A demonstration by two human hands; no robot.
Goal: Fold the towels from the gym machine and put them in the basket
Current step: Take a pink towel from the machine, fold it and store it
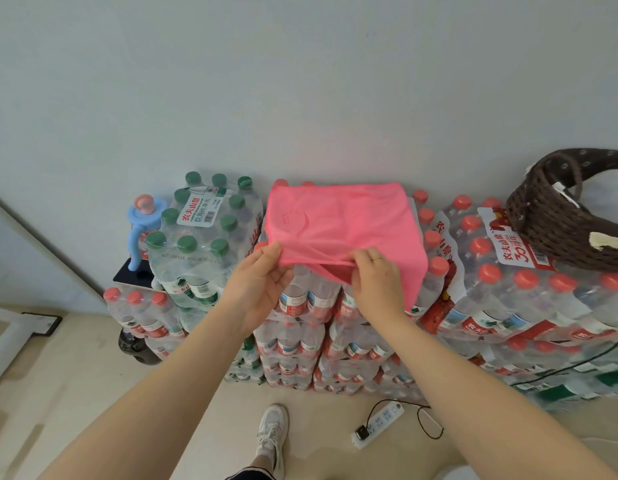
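Note:
A pink towel (342,220) lies spread over the tops of stacked water-bottle packs, its near edge hanging off the front. My left hand (262,282) pinches the near left corner of the towel between thumb and fingers. My right hand (375,275), with a ring on one finger, grips the near edge a little to the right, where the cloth bunches into a fold. A dark brown woven basket (557,223) with a curved handle rests on the bottle packs at the far right, apart from the towel.
Shrink-wrapped packs of red-capped bottles (501,289) fill the stack against the wall; a green-capped pack (203,230) sits at the left beside a blue stand (141,230). On the floor lie a white power strip (377,424) with a black cable, and my white shoe (271,434).

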